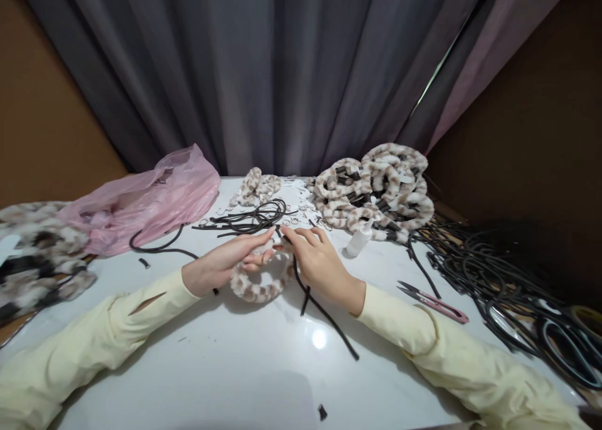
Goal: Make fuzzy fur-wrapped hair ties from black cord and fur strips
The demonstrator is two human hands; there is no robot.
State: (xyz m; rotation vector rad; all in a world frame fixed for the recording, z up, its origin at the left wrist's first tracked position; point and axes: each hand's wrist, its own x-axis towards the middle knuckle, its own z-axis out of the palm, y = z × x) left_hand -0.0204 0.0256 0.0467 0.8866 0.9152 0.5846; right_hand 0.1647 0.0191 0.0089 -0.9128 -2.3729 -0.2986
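A fluffy white-and-brown spotted ring hangs between my hands, just above the table. My left hand is closed on the ring's upper left side, thumb stretched toward the top. My right hand is closed at the ring's upper right, its fingertips pinching a black cord. The cord's tails drop below my right palm and trail toward the lower right. Where the cord meets the ring, my fingers cover the join.
A pink plastic bag lies at back left, spotted furry rings at back right. Loose black cords lie ahead. A small white bottle, pink-handled thread snips and a black cord heap are to the right.
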